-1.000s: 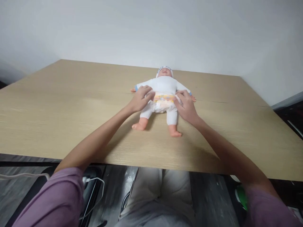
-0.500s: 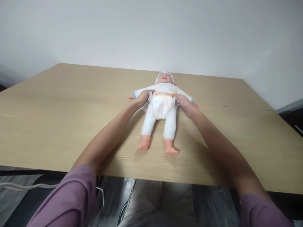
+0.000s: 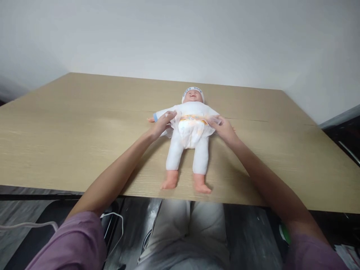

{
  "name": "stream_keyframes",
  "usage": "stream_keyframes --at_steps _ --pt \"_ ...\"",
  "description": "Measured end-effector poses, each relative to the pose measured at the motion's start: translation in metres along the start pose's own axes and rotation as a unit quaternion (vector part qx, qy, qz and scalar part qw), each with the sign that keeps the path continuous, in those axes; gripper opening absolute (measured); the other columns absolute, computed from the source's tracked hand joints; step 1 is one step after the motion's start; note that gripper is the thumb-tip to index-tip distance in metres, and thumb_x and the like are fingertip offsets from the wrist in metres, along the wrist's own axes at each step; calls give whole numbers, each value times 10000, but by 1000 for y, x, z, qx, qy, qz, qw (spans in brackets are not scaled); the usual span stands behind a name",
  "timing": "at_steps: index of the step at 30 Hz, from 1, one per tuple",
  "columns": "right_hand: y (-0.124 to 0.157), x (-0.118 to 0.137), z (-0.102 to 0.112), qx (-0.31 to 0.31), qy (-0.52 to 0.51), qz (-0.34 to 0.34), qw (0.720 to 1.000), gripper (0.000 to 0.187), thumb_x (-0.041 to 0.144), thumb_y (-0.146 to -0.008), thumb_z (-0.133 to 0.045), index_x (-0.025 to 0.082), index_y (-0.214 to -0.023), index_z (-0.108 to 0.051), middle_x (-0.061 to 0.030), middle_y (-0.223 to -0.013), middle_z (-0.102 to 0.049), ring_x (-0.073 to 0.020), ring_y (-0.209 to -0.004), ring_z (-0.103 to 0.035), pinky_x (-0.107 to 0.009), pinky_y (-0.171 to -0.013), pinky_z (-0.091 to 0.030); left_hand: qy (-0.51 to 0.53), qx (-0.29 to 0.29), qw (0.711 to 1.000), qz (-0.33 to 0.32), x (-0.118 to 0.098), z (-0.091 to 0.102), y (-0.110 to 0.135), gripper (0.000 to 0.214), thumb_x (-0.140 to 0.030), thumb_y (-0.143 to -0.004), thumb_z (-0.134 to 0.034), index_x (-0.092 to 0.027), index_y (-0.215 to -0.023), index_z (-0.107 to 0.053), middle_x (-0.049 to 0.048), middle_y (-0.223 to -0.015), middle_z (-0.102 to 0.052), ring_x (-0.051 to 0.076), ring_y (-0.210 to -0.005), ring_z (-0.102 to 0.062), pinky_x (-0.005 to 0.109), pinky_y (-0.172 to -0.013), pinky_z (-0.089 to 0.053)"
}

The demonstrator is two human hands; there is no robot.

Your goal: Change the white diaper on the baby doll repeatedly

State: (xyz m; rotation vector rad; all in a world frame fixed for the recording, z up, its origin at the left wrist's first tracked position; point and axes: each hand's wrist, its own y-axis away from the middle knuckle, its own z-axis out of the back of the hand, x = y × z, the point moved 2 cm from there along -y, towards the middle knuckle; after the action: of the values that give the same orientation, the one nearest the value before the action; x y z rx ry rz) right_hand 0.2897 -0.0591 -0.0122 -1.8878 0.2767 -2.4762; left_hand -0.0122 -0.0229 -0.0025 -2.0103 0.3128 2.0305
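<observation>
A baby doll [image 3: 174,150] in white clothes and a white printed cap lies on its back, feet toward me. Around its hips sits a white diaper [image 3: 189,131] with an orange patterned band across the waist. My left hand [image 3: 163,123] pinches the diaper's thin side edge at the left, fingers closed. At the right, my right hand [image 3: 223,126] grips the opposite side edge, thumb and fingers together. The loose side flaps spread out beside the doll's hips, partly covered by my fingers.
The doll lies on a wide light-wood table [image 3: 84,150] with a seam across it. A pale wall [image 3: 168,37] rises behind. Below the front edge are a black chair [image 3: 36,240], a white cable [image 3: 121,228] and a green item [image 3: 284,233].
Both hands have pulled slightly outward from the waist, spreading the diaper's side flaps. The doll appears lower and nearer in view, as the camera has shifted too.
</observation>
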Motion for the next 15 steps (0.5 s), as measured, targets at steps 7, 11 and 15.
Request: stream_keyframes --at_steps 7,11,15 --pt "22 -3 9 -149 151 177 961 325 530 -1027 -647 255 -1190 -707 -125 -1215 -777 -270 -1032 -739 -439 -896 -653 -25 8 1000 -15 14 8 4 539 -609 -793 -934 -178 -1037 -721 37 -919 -723 172 -788 -646 292 -694 -439" --pt "43 21 -4 -82 231 328 912 403 455 -1109 -557 280 -1446 -693 -139 -1432 -737 -346 -1351 -683 -572 -1173 -584 -18 10 1000 9 19 14 1 411 -497 -779 -916 -176 -944 -721 2 -794 -632 118 -664 -521 265 -603 -348" --pt "52 26 -15 39 268 359 893 519 426 -1159 -460 312 -1650 -581 -111 -1650 -633 -352 -1547 -580 -610 -1339 -445 31 29 999 21 17 16 1 331 -408 -785 -887 -174 -963 -736 27 -867 -677 128 -736 -584 258 -654 -439"
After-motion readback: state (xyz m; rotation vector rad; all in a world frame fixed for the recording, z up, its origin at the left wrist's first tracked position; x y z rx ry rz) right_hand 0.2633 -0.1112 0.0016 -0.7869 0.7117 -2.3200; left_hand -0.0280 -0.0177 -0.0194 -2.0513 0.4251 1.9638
